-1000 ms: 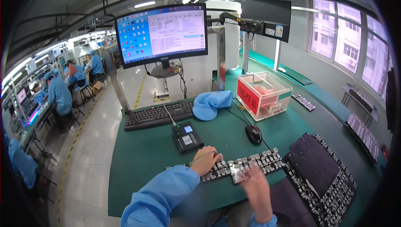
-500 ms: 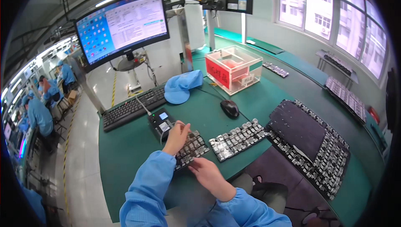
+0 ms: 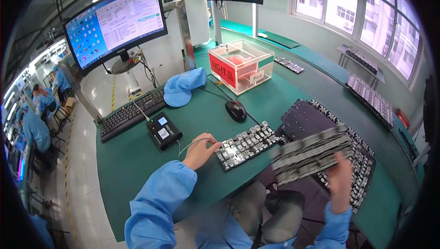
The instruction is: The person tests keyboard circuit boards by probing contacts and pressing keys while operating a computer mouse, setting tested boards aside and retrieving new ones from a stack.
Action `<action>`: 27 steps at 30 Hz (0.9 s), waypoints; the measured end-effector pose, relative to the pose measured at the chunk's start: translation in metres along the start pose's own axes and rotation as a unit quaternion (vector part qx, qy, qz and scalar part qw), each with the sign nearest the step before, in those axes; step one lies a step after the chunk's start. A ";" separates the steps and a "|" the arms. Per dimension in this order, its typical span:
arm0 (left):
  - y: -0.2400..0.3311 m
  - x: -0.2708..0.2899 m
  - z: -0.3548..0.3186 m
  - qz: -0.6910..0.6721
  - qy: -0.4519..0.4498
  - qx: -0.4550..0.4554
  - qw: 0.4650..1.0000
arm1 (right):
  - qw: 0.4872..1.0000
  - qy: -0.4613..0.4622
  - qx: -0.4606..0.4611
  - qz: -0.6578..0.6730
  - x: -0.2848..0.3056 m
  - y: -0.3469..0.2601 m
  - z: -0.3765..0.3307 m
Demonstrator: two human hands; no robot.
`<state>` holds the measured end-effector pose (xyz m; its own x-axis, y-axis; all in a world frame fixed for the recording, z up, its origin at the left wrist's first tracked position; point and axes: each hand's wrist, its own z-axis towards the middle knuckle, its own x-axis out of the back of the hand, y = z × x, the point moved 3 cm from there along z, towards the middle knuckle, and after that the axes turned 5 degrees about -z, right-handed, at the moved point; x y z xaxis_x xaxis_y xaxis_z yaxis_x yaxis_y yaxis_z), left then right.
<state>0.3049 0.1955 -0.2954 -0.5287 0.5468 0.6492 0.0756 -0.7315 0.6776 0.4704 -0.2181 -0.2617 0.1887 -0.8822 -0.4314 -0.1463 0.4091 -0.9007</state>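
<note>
Windows [image 3: 341,13] light the wall on the right, and a row of workers in blue [image 3: 36,130] sits along the left of the workshop beyond a pale floor. On the green counter [image 3: 133,175], the far edge is taken up by a monitor [image 3: 114,22], a black keyboard [image 3: 130,113] and a blue cloth cap [image 3: 183,87] touching the keyboard's right end. Right of the cap stands a clear box with a red front [image 3: 223,72], with a mouse [image 3: 235,110] nearer the person. Close to the left hand [image 3: 207,146] sits a small black box [image 3: 164,131]; a thin cable [image 3: 182,149] runs from beside it over that hand, whose thumb and fingers pinch its end at the left edge of a bare keyboard [image 3: 245,143] lying on the counter. Off to the right, the right hand [image 3: 340,168] grips a second bare keyboard [image 3: 309,155] by its right end, raised and blurred by motion. It blocks part of the view of a dark sheet [image 3: 305,118] and the pile of bare keyboards [image 3: 363,175] beneath, which crowd the counter's right side.
</note>
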 end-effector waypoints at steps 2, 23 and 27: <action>-0.011 -0.013 0.003 -0.036 0.001 0.052 0.998 | 0.998 0.032 0.043 0.036 0.039 -0.054 0.025; -0.018 -0.028 0.009 0.006 -0.026 -0.041 0.999 | 0.956 0.185 0.128 0.187 0.269 -0.106 0.323; -0.022 -0.024 0.004 -0.021 -0.007 -0.014 1.000 | 0.761 0.309 0.299 -0.485 0.156 -0.146 0.301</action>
<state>0.3196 0.1999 -0.3247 -0.5198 0.5817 0.6256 0.0295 -0.7196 0.6937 0.8134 -0.3457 -0.2130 -0.5935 -0.7025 0.3927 0.2746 -0.6354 -0.7217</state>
